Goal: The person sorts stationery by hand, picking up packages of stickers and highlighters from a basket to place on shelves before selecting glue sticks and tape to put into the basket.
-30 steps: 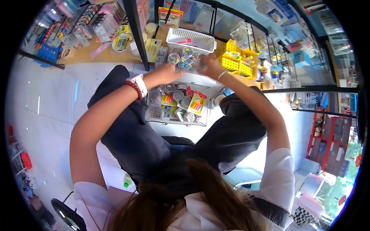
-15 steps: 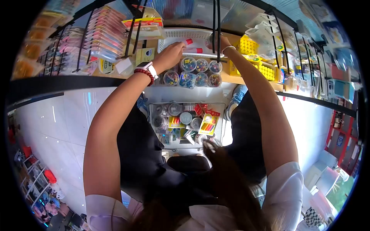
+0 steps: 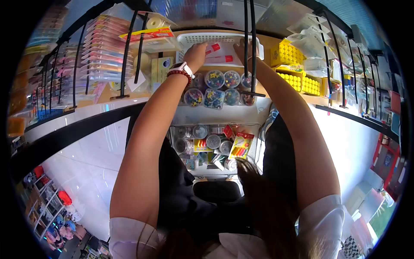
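A person in a white short-sleeved top and dark trousers crouches on a pale tiled shop floor [image 3: 99, 159], both arms stretched up toward 12 o'clock. Between the knees, near the centre, sits a clear bin [image 3: 213, 149] crowded with small round lidded tubs and a yellow pack of coloured markers [image 3: 241, 146].

Just beyond it at 12 o'clock, a wooden shelf [image 3: 110, 93] carries a cluster of clear round tubs of coloured pins [image 3: 220, 88], packed edge to edge in two rows.

Farther up, the white slotted basket [image 3: 189, 39] rests on the same shelf, its walls pierced with narrow slits. Two white tubes with red caps [image 3: 217, 58] lie inside it on their sides. The left hand [image 3: 196, 52], its wrist ringed by a white watch and a red bead bracelet, reaches over the basket's near rim with fingers curled down among the tubes; whether it grips one cannot be told. The right hand [image 3: 243, 49], at 1 o'clock from the left, is half hidden behind a black rack upright [image 3: 249, 47], so its grasp cannot be told either.

At 2 o'clock stand yellow trays [image 3: 293, 64]. At 10 o'clock, hanging packets [image 3: 103, 47] fill black wire hooks. Red shelving [image 3: 388, 166] shows at 4 o'clock, far off.
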### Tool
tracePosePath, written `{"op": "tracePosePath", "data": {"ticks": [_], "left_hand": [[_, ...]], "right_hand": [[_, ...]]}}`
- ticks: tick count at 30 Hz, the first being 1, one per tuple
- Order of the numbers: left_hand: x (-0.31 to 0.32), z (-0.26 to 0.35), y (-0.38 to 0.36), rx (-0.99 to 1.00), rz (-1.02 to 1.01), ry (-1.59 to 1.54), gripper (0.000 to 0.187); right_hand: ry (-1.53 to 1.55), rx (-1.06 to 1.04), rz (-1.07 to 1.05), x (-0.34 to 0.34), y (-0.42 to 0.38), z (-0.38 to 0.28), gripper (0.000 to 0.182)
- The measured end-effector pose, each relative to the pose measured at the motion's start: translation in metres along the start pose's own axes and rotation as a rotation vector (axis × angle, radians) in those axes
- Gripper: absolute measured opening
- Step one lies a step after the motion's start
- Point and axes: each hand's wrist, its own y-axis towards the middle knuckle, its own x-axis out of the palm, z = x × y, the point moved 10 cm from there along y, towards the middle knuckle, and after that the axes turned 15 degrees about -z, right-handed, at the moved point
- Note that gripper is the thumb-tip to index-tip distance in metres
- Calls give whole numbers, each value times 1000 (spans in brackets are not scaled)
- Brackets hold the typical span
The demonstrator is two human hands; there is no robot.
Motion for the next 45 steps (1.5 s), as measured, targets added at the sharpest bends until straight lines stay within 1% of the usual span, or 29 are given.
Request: {"op": "tracePosePath", "data": {"ticks": [1, 3, 5, 6, 7, 8, 9, 10, 11, 13, 14, 15, 17, 18, 19, 21, 22, 23, 24, 26, 28, 30, 33, 35, 38, 40, 41, 43, 45], "left_hand": [[0, 0, 4, 5, 1, 0, 25], [17, -11, 6, -111, -137, 169, 18], [18, -14, 11, -73, -104, 176, 14], [21, -19, 15, -84, -110, 180, 13], [21, -25, 17, -102, -111, 185, 13], [25, -29, 20, -107, -169, 180, 11], [28, -24, 25, -72, -187, 302, 10], [30, -24, 30, -58, -181, 316, 10], [31, -20, 29, -45, -182, 328, 11], [30, -20, 29, -60, -173, 328, 12], [27, -16, 27, -70, -156, 328, 12], [25, -17, 27, -64, -143, 330, 18], [12, -13, 23, -39, -23, 266, 23], [7, -14, 20, -22, -27, 202, 25], [1, -15, 17, -9, -30, 137, 28], [-11, -22, 7, -45, 20, 62, 28], [-14, -29, 1, -52, 60, -11, 29], [-18, -33, -5, -59, 99, -86, 30], [-17, -35, -9, -44, 70, -155, 38], [-19, -39, -20, -87, 123, -173, 35], [-20, -43, -25, -136, 127, -176, 33], [-29, -48, -24, -111, 230, -176, 27], [-31, -55, -22, -101, 256, -127, 22], [-33, -58, -21, -116, 236, -98, 22], [-40, -63, -25, -125, 272, -197, 25], [-41, -67, -26, -51, 282, -340, 26], [-41, -67, -26, -51, 279, -338, 26], [-42, -71, -27, -99, 301, -322, 18], [-47, -64, -30, -82, 319, -279, 20]], "right_hand": [[-201, -63, -8, 15, 7, -9, 19], [-301, -25, -185, 6, 5, -18, 18], [-214, -227, -8, -3, 6, -34, 18], [-195, -310, -31, -3, 7, -41, 21], [-197, -321, -29, 4, 9, -43, 21], [-4, -359, -77, 22, 18, -43, 20], [188, -393, -124, 38, 29, -45, 24], [124, -350, -197, 58, 37, -48, 36], [128, -352, -200, 56, 39, -50, 36], [283, -227, -407, 72, 44, -37, 36], [255, -253, -476, 59, 39, -42, 36], [228, -297, -487, 63, 43, -46, 35], [106, -397, -542, 65, 46, -61, 36], [212, -323, -494, 46, 44, -62, 37], [207, -411, -476, 28, 34, -67, 35], [333, -474, -410, 6, 33, -73, 34], [381, -479, -286, -12, 31, -77, 34], [522, -579, -126, -38, 23, -81, 31], [552, -601, -79, -49, 18, -86, 30], [650, -620, -11, -68, 10, -97, 26], [648, -615, 43, -73, 8, -108, 26], [645, -581, 77, -69, 14, -111, 26], [694, -588, 116, -65, 16, -114, 26], [801, -558, 191, -66, 14, -109, 27], [908, -496, 137, -55, 19, -107, 27], [904, -448, 97, -46, 21, -109, 28], [898, -401, 61, -38, 24, -109, 28], [887, -404, 16, -29, 28, -114, 31], [838, -368, -116, -18, 30, -121, 34]]}}
